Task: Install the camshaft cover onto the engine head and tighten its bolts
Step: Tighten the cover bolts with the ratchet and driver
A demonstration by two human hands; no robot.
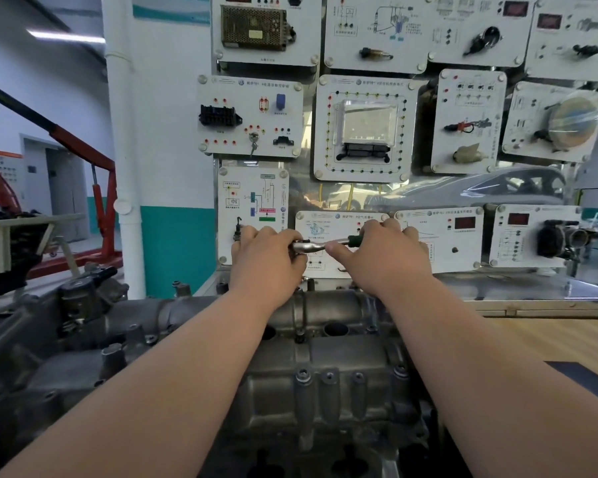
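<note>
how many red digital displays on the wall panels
4: one top right, one at the far top right, two on the lower right panels. Another may be cut off at the top edge.

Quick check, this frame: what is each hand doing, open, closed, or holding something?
Left hand: closed over the head end of the ratchet wrench.
Right hand: closed on the ratchet wrench's handle, thumb extended along it.

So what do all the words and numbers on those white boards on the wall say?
None can be read for sure.
White boards: header lines and small labels are too blurred.
Red number displays: dark, no digits show.
Ratchet wrench in the left hand and right hand: no marking visible.
Camshaft cover: no lettering visible.
</note>
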